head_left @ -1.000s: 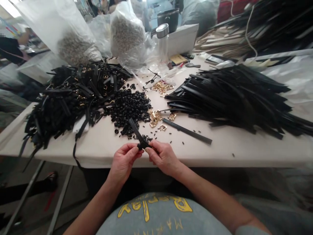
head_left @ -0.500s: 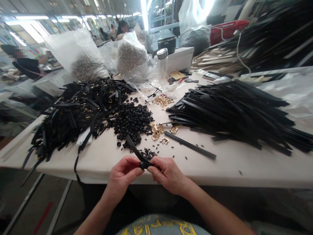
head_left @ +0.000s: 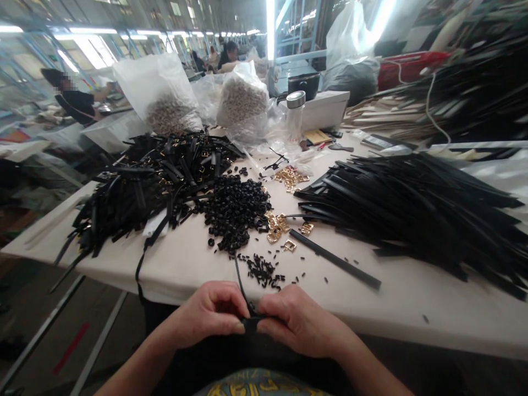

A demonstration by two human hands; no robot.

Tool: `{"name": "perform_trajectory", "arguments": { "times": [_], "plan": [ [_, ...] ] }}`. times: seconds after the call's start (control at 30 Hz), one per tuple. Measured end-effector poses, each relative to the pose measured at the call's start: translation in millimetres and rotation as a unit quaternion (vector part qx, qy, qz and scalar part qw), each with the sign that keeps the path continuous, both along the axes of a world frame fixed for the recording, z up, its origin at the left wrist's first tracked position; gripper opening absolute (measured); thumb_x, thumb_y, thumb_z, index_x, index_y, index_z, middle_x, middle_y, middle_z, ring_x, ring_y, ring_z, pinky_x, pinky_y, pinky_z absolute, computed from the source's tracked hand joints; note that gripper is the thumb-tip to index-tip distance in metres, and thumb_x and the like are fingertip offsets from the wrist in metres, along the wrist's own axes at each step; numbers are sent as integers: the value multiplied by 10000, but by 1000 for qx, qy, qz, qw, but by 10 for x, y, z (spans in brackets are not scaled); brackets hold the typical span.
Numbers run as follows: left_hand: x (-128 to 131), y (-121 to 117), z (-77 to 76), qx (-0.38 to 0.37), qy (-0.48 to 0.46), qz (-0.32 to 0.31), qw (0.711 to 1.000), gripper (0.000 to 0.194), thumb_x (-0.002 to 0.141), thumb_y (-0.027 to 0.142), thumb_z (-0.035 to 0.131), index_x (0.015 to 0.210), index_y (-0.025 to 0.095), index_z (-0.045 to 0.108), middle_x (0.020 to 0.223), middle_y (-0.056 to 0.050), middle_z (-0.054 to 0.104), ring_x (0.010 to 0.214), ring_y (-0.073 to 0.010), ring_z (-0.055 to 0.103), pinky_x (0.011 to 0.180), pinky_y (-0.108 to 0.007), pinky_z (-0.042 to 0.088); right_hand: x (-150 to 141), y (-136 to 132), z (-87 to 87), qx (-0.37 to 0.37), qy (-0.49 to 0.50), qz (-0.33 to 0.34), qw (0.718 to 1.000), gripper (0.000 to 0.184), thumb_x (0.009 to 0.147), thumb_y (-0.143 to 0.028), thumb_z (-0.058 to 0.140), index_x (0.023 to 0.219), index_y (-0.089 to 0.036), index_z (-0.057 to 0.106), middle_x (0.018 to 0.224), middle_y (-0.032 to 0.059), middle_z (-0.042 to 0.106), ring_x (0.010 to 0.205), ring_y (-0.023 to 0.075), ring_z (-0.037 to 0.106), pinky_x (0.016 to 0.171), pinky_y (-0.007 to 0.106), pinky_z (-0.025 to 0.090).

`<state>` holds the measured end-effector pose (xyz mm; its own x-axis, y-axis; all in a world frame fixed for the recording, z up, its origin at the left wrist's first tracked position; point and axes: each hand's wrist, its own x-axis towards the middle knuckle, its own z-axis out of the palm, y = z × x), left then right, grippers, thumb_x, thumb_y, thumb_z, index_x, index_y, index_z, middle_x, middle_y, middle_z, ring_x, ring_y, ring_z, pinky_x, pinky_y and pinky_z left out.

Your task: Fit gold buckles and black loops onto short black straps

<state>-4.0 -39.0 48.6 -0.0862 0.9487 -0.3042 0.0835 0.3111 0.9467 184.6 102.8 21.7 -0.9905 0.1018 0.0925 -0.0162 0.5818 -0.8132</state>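
Observation:
Just off the table's front edge, my left hand (head_left: 214,309) and my right hand (head_left: 293,318) pinch one black strap (head_left: 239,279) between thumbs and fingers. One end of it sticks up toward the table; the part between the hands is folded and mostly covered by my fingers. Beyond the hands lie small black pegs (head_left: 260,269) and a heap of black strap loops (head_left: 233,209). Several gold buckles (head_left: 275,226) are beside that heap. A single flat strap (head_left: 335,259) rests to the right.
A pile of straps with buckles (head_left: 140,190) covers the table's left; a large stack of plain straps (head_left: 404,203) covers the right. Behind stand filled plastic bags (head_left: 243,102), a lidded jar (head_left: 295,118) and a white box (head_left: 330,110). A person (head_left: 76,104) is at far left.
Both hands have come lower and closer to my body with the strap. Its free end now points more steeply upward. The camera view has shifted, so the table's things appear further right.

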Motion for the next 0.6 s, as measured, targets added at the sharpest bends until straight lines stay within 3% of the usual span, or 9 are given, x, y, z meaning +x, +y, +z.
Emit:
{"name": "perform_trajectory", "arguments": {
  "times": [0.07, 0.17, 0.3, 0.37, 0.47, 0.6],
  "plan": [
    [15, -7, -16, -22, -37, 28, 999, 100, 686, 244, 811, 746, 173, 773, 721, -44, 642, 649, -144, 576, 583, -221, 463, -11, -21, -25, 0, 10, -8, 1000, 275, 952, -281, 537, 697, -199, 475, 588, -57, 441, 535, 90, 354, 544, 222, 262],
    [92, -26, -64, -35, -92, 126, 987, 147, 689, 259, 806, 794, 174, 746, 670, -25, 658, 582, -133, 601, 554, -214, 479, -36, -36, -83, -1, 24, -49, 999, 247, 957, -279, 511, 725, -199, 491, 600, -48, 462, 542, 96, 381, 545, 226, 263],
    [195, -63, -99, 20, -81, 224, 971, 170, 668, 264, 824, 742, 172, 701, 678, -16, 673, 587, -128, 610, 561, -205, 494, -78, -66, -166, 1, 39, -80, 996, 222, 958, -281, 492, 752, -201, 508, 606, -43, 472, 537, 101, 390, 543, 228, 269],
    [213, -77, -72, 40, -18, 232, 972, 125, 682, 248, 808, 731, 166, 728, 721, -37, 690, 650, -147, 630, 611, -218, 513, -96, -91, -199, 9, 45, -95, 994, 214, 953, -272, 487, 753, -200, 506, 603, -42, 463, 533, 102, 392, 541, 230, 270],
    [194, -78, -10, 61, 62, 188, 978, 74, 724, 235, 763, 734, 162, 763, 749, -66, 700, 720, -177, 646, 660, -239, 515, -111, -120, -221, 24, 53, -115, 992, 228, 953, -257, 477, 733, -199, 488, 595, -42, 456, 528, 101, 404, 538, 229, 273],
    [144, -47, -18, 37, 2, 143, 989, 104, 741, 246, 754, 775, 149, 767, 745, -61, 697, 699, -151, 625, 649, -225, 496, -113, -131, -196, 39, 79, -109, 990, 269, 969, -272, 461, 708, -203, 462, 583, -41, 464, 509, 98, 409, 523, 229, 273]
  ]
}}
